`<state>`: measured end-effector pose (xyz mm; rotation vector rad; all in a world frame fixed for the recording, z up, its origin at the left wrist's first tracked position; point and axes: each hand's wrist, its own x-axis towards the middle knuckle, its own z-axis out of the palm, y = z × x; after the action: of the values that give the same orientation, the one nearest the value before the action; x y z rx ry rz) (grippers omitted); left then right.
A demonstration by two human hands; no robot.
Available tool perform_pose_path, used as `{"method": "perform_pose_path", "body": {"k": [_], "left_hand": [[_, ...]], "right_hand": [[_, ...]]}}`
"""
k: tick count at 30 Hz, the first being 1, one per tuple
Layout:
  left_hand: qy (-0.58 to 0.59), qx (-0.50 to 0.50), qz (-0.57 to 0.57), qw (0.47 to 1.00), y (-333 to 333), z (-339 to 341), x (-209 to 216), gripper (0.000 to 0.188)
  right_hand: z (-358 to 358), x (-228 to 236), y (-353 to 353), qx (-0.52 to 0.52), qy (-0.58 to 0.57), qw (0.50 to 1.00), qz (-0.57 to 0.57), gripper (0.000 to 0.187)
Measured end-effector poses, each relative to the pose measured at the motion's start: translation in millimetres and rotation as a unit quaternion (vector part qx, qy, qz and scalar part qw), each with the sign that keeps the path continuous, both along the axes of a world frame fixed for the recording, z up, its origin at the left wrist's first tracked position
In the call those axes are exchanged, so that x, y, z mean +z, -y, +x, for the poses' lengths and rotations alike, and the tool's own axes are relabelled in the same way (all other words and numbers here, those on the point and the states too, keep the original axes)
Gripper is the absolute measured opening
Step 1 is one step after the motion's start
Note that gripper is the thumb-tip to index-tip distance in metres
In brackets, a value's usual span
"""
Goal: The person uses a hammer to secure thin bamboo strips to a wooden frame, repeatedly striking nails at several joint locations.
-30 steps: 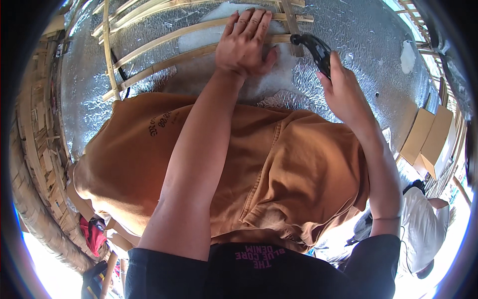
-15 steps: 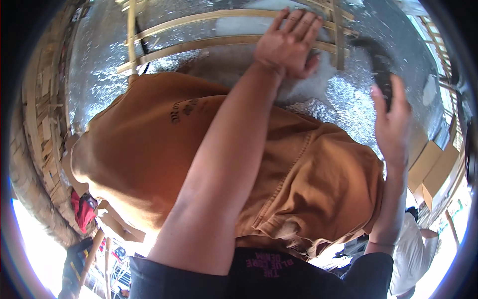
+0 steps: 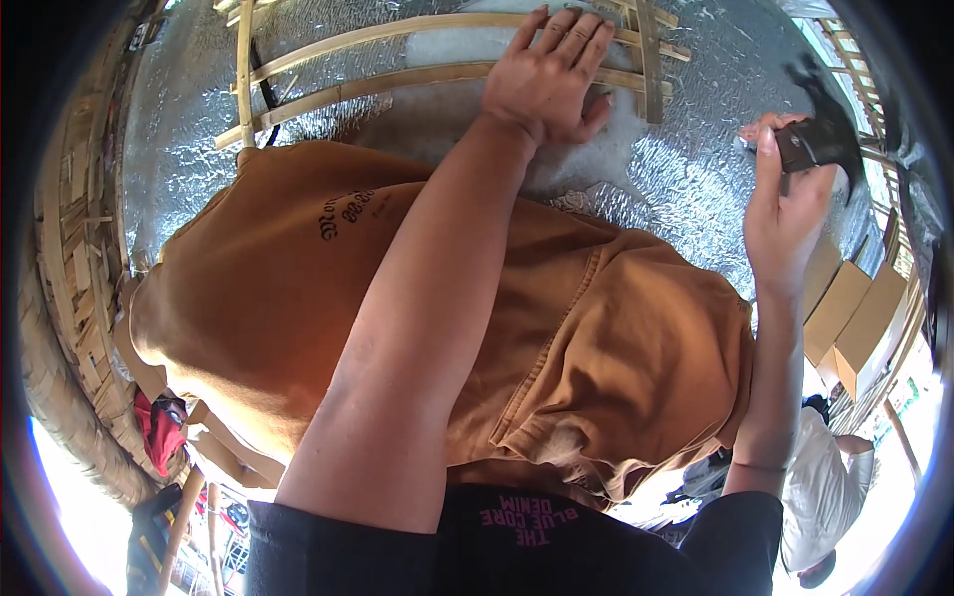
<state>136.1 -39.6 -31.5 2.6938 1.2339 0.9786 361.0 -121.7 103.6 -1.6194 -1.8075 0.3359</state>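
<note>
My left hand [image 3: 550, 74] lies palm down over bamboo slats [image 3: 427, 79], its fingers spread across the upper one and its thumb apart. My right hand [image 3: 790, 209], out to the right, is closed around a dark hand tool [image 3: 831, 124]. It has a brown block-like part near my fingers and a black curved body; its exact kind I cannot make out. The slats form a frame with a crosspiece [image 3: 648, 70] beside my left hand, resting on a silvery, crinkled sheet [image 3: 686, 179]. Brown printed cloth [image 3: 328, 268] fills the space below my hands, and my left forearm crosses above it.
An open cardboard box [image 3: 860, 318] stands at the right. Along the left runs a wall of woven strips and bamboo [image 3: 75, 268], with a red cloth item [image 3: 157, 432] at its foot. A person in light clothing [image 3: 820, 487] is behind, lower right.
My right hand has turned the dark tool outward, up and to the right, and the tool is less blurred. The left hand stays on the slats; the whole view has shifted slightly.
</note>
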Motion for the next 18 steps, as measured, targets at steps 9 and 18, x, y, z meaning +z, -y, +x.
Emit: {"method": "perform_pose_path", "body": {"k": [9, 18], "left_hand": [[-0.04, 0.029, -0.022, 0.999, 5.2, 4.7, 9.6, 0.072], [-0.046, 0.044, -0.025, 0.998, 4.2, 4.1, 6.3, 0.071]], "right_hand": [[0.3, 3.7, 0.2, -0.012, -0.003, 0.986, -0.166, 0.023], [-9.3, 9.4, 5.7, -0.026, 0.09, 0.961, -0.261, 0.025]]}}
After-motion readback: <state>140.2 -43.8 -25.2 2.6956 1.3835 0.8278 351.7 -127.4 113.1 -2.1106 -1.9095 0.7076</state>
